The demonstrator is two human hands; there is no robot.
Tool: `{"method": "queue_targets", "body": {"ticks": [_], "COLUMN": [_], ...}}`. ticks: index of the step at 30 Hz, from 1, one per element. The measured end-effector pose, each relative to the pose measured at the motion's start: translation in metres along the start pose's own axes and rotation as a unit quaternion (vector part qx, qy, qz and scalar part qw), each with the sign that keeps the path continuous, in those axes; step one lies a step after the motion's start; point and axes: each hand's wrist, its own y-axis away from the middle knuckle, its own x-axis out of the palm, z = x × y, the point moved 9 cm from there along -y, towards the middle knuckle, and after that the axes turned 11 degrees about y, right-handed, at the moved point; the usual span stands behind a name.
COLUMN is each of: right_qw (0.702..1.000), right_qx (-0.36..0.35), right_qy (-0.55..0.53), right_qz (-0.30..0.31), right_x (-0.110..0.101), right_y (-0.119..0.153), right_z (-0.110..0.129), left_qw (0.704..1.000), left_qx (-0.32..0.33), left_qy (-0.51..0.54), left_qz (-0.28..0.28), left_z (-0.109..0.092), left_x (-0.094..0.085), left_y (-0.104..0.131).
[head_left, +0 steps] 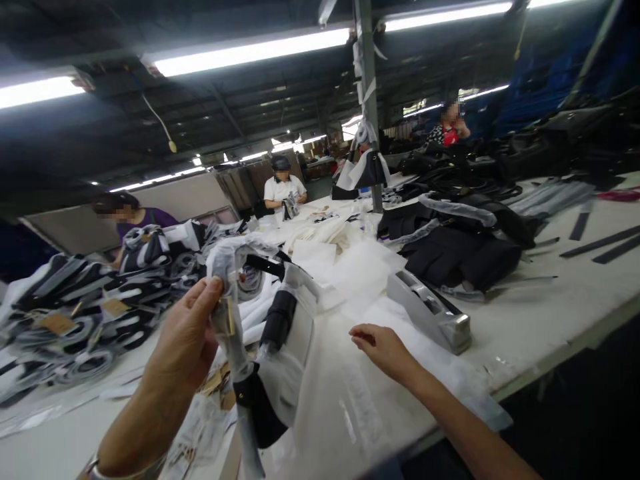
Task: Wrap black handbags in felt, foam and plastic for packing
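Note:
My left hand (193,330) pinches the wrapped strap of a black bag (263,407), which hangs tilted over the near part of the white table (335,380). Pale translucent wrapping covers the strap and part of the bag, and a gold-coloured metal piece shows just below my fingers. To the right, apart from the bag, my right hand (383,347) is over the table with its fingers curled together. Whether anything small is between those fingertips is hidden. A grey tape dispenser (430,310) stands right of that hand, beside sheets of thin white paper (360,270).
Wrapped straps with brown tags (57,323) are heaped at the left. Black bags (460,257) lie at the right, near dark strips (603,243). A metal post (369,87) rises behind the papers. Three people are farther back.

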Motion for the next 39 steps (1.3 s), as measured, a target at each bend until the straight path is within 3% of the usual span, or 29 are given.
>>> {"method": "queue_targets", "body": {"ticks": [4,7,10,12,16,19,23,26,28,33,39], "right_qw": [0.985,0.942,0.891,0.875,0.907,0.897,0.886,0.915,0.932,0.930,0.918], "right_qx": [-0.102,-0.218,-0.309,-0.348,-0.316,-0.331,-0.377,-0.324,-0.267,-0.185,-0.138], "right_qy": [0.027,0.014,-0.002,0.013,0.105,0.140,0.131,0.120,0.149,0.254,0.314], "right_qz": [0.133,0.256,0.332,0.336,0.259,0.258,0.237,0.207,0.197,0.190,0.201], "right_x": [0.072,0.142,0.205,0.239,0.282,0.291,0.261,0.230,0.223,0.240,0.248], "right_y": [0.017,0.062,0.110,0.127,0.111,0.109,0.127,0.124,0.114,0.093,0.088], "right_z": [0.039,0.085,0.125,0.145,0.152,0.138,0.113,0.107,0.111,0.126,0.113], "left_qw": [0.999,0.997,0.994,0.992,0.989,0.989,0.987,0.988,0.987,0.987,0.988], "left_qx": [-0.008,-0.007,-0.014,-0.022,-0.038,-0.041,-0.044,-0.043,-0.041,-0.037,-0.031], "left_qy": [-0.018,-0.024,-0.026,-0.023,-0.016,-0.002,0.026,0.044,0.053,0.055,0.049], "left_qz": [0.049,0.076,0.102,0.120,0.142,0.145,0.149,0.142,0.143,0.149,0.144], "left_z": [0.022,0.041,0.053,0.057,0.064,0.065,0.064,0.065,0.067,0.071,0.064], "left_x": [0.010,0.015,0.025,0.032,0.038,0.034,0.029,0.025,0.026,0.031,0.025], "left_y": [0.004,-0.001,-0.005,-0.005,-0.003,-0.002,-0.002,-0.004,-0.006,-0.007,-0.006]}}
